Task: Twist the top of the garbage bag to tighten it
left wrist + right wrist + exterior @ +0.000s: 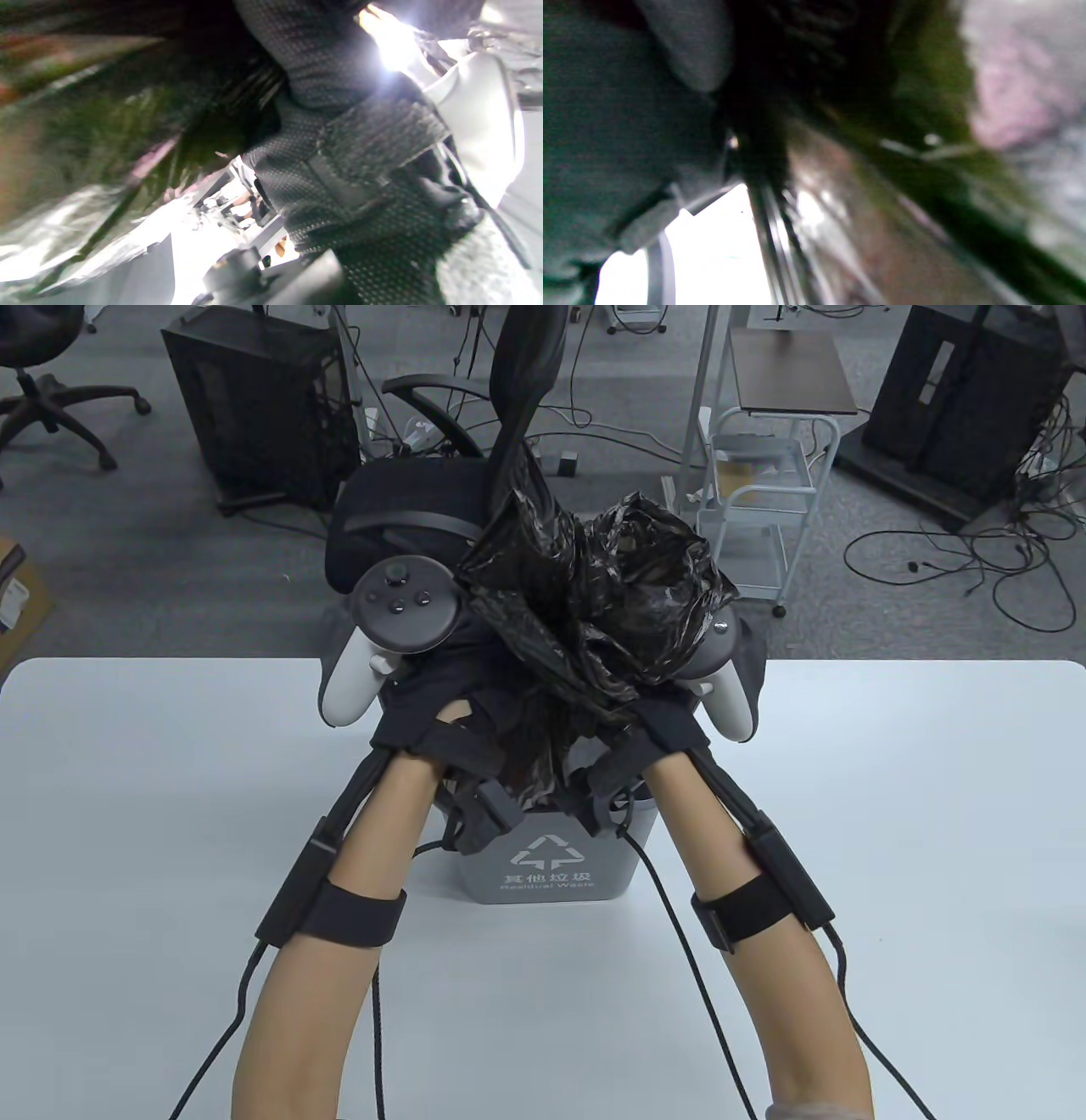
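Note:
A black garbage bag point(594, 594) rises bunched out of a small grey waste bin point(551, 869) at the table's middle. My left hand point(450, 704) grips the gathered bag neck from the left. My right hand point(670, 712) grips it from the right, partly hidden under the crumpled plastic. The loose bag top flares out above both hands. In the left wrist view the stretched bag film point(106, 140) fills the left side, beside my other gloved hand point(360, 178). In the right wrist view the taut bag folds point(840, 203) run close past the lens, blurred.
The white table point(170, 814) spreads to both sides of the bin. A black office chair point(424, 509) stands just behind the table's far edge. A white trolley point(764, 492) and computer towers stand on the floor beyond.

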`<state>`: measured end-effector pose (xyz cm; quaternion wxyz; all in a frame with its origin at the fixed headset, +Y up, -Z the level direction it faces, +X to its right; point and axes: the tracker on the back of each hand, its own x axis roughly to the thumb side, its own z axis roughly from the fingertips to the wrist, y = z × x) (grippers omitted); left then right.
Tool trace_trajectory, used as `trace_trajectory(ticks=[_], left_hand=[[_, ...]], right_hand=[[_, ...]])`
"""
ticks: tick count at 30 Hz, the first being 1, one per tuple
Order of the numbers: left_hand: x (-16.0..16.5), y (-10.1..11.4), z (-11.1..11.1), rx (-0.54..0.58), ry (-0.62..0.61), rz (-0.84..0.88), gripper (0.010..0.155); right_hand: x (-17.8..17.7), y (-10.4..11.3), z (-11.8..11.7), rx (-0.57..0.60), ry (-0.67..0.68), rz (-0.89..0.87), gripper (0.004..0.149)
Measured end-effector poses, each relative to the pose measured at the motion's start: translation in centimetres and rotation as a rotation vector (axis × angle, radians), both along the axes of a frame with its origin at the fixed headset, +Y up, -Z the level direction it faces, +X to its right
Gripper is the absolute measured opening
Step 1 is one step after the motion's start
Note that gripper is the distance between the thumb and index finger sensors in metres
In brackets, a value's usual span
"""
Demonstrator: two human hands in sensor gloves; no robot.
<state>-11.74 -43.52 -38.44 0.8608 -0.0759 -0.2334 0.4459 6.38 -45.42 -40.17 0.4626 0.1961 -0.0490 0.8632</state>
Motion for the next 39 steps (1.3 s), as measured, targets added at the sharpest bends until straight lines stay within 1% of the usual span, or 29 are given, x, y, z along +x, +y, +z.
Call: trace_trajectory(ticks=[3,4,7,9,12,14,16,19,21,24,26,28,30,32,33,34,36,39], left_hand=[[-1.3,-0.6,0.5,0.025,0.024,0.008,0.106],[-1.6,-0.8,0.7,0.03,0.042,-0.008,0.107],[-2.2,-2.4,0.9,0.041,0.102,-0.096,0.112],[-1.9,-3.4,1.0,0.031,0.083,-0.113,0.115],[-0.9,-4.5,1.0,0.03,0.079,-0.097,0.119],[-0.1,-4.6,1.1,0.049,0.087,-0.098,0.121],[0.5,-4.3,1.2,0.06,0.08,-0.087,0.121],[0.9,-3.9,1.1,0.061,0.091,-0.085,0.122],[1.3,-3.5,1.1,0.041,0.08,-0.035,0.121],[1.5,-3.0,1.2,0.062,0.065,-0.026,0.119],[1.3,-2.7,0.9,0.075,0.023,0.022,0.117],[1.0,-2.4,0.5,0.041,-0.053,0.117,0.111],[0.7,-2.0,0.0,0.024,-0.129,0.175,0.103],[0.7,-1.6,-0.2,0.026,-0.15,0.186,0.099],[0.6,-1.4,-0.4,0.032,-0.167,0.179,0.093],[0.6,-1.3,-0.4,0.019,-0.184,0.183,0.09],[0.7,-1.3,-0.3,0.023,-0.145,0.184,0.088],[0.8,-1.5,-0.4,0.021,-0.14,0.201,0.081]], right_hand=[[0.8,0.3,-0.3,-0.025,-0.006,-0.048,0.035],[1.0,0.5,-0.4,-0.033,-0.003,-0.056,0.035],[1.5,1.1,-0.4,-0.048,-0.001,-0.066,0.036],[1.4,1.6,-0.2,-0.027,-0.014,-0.027,0.037],[1.0,2.7,0.4,0.04,-0.044,0.132,0.039],[0.5,3.5,0.9,0.078,-0.067,0.254,0.041],[0.3,4.1,1.3,0.1,-0.04,0.323,0.043],[0.3,4.7,1.6,0.095,-0.02,0.316,0.046],[0.3,4.9,1.8,0.096,0.001,0.306,0.047],[0.4,5.1,1.9,0.085,0.024,0.305,0.048],[0.7,5.3,2.0,0.069,0.072,0.258,0.049],[0.8,5.4,1.9,0.042,0.133,0.156,0.049],[0.8,5.4,1.9,0.04,0.191,0.13,0.049],[0.7,5.5,1.9,0.034,0.196,0.108,0.049],[0.6,5.5,1.9,0.042,0.208,0.111,0.048],[0.6,5.5,1.9,0.045,0.21,0.132,0.048],[0.5,5.4,1.8,0.045,0.205,0.138,0.048],[0.6,5.3,1.7,0.034,0.211,0.142,0.049]])
